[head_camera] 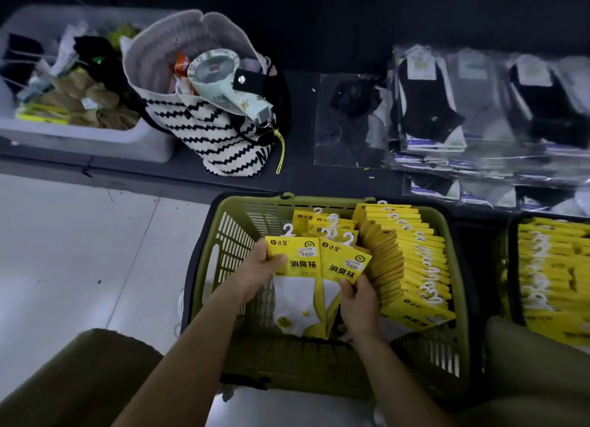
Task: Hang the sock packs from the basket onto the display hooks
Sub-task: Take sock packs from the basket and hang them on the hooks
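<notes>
A green plastic basket (242, 235) stands on the floor in front of me, full of yellow sock packs with white hangers. My left hand (260, 275) grips the left edge of one yellow pack (295, 257) with white socks showing below. My right hand (359, 302) pinches the lower edge of a second yellow pack (343, 267) beside it. Both packs are held just above the basket's left half. A dense row of packs (412, 260) fills the right half. No display hooks are in view.
A second container of yellow packs (552, 273) sits at the right. On the dark low shelf lie a zigzag tote bag (210, 133) with a handheld fan (223, 82), a grey bin (79, 136) of goods and clear-bagged socks (463, 113). White floor tiles (79, 251) lie at left.
</notes>
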`<move>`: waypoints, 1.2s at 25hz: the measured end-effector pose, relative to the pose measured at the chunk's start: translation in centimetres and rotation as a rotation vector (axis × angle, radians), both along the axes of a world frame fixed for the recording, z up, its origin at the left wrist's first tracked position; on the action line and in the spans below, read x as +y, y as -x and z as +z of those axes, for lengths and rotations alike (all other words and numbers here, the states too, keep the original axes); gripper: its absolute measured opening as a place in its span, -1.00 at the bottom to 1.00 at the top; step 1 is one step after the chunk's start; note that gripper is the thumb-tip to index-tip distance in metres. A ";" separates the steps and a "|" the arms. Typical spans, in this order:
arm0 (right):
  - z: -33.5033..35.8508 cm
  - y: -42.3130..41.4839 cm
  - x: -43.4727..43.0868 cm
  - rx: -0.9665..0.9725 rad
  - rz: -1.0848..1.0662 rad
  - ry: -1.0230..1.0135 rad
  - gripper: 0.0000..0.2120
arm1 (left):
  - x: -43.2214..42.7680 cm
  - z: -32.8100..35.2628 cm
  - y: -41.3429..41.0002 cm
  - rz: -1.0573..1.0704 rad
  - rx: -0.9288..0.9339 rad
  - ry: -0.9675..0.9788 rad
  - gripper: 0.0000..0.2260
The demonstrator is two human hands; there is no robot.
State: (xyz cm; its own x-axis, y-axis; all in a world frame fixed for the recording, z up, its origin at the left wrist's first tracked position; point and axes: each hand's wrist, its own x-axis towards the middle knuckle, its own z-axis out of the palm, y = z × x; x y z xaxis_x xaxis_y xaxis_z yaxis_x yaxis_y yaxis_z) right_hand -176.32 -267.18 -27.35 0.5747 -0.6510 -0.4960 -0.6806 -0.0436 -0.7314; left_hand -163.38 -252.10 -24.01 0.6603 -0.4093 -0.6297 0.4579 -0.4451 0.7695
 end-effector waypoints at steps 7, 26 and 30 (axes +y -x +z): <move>-0.6 -0.1 -0.2 0.116 -0.092 -0.046 -0.79 | 0.7 1.0 -0.3 0.041 0.149 0.178 -0.80; 0.5 -0.2 -0.7 -0.005 -0.375 -0.351 -0.58 | -4.3 -2.7 4.9 -0.012 -0.174 -0.272 -0.67; 0.2 -1.4 -1.7 -0.086 -0.172 -0.375 -0.39 | -4.7 -4.2 3.5 0.081 -0.079 -0.120 -0.39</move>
